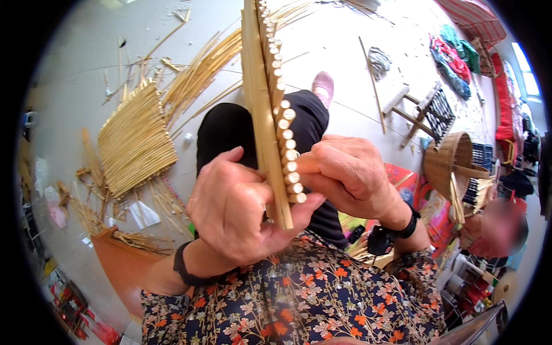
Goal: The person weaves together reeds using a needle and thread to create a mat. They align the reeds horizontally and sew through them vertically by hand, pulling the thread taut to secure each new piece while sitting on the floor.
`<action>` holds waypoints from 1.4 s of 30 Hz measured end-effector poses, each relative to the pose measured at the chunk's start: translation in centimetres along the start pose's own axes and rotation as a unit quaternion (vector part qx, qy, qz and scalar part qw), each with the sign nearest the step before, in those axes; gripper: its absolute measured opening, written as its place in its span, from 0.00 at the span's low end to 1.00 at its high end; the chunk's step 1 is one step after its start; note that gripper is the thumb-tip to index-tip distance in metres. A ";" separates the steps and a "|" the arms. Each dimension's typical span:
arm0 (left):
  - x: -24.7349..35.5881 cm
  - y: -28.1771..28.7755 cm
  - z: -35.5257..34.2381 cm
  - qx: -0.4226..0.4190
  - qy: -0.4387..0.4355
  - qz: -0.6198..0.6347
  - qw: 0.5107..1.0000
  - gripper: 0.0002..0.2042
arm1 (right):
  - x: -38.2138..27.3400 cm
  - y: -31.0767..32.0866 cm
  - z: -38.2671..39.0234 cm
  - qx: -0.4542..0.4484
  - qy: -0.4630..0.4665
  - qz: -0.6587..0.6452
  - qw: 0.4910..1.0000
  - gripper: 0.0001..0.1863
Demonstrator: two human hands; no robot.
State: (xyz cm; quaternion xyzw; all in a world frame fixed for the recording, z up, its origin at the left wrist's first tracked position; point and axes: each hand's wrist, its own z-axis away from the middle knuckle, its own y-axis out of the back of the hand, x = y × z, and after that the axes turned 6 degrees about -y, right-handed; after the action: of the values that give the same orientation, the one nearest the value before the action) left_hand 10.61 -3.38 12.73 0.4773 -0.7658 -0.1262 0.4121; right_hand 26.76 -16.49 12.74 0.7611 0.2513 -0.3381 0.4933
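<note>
Left grip (230, 210), right grip (351, 172), both curled

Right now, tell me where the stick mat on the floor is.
In the head view, the stick mat lies on the floor at the left, left of the person's left hand and beside the long loose sticks.

Pale floor (339, 46); slatted panel of stalks (138, 138), loose stalks (210, 60), thin stick (372, 85), crumpled grey bundle (379, 61)
</note>
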 end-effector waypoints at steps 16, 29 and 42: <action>-4.7 7.9 -7.8 -0.298 -0.301 -0.067 0.903 0.13 | -0.5 -1.1 -3.2 -0.071 0.049 -0.080 0.993 0.06; -5.3 8.5 -7.7 -0.341 -0.291 -0.025 0.893 0.09 | 2.1 1.0 -1.3 -0.105 -0.004 -0.112 0.988 0.08; -4.4 10.0 1.7 -0.109 0.068 0.044 0.991 0.33 | 2.0 -2.6 1.1 0.067 -0.109 -0.246 0.961 0.04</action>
State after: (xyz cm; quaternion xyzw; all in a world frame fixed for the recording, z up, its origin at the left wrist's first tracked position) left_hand 3.98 5.13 15.32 0.4029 -0.7379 -0.1579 0.5178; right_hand 25.88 -16.45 9.41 0.6660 0.3523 -0.5457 0.3668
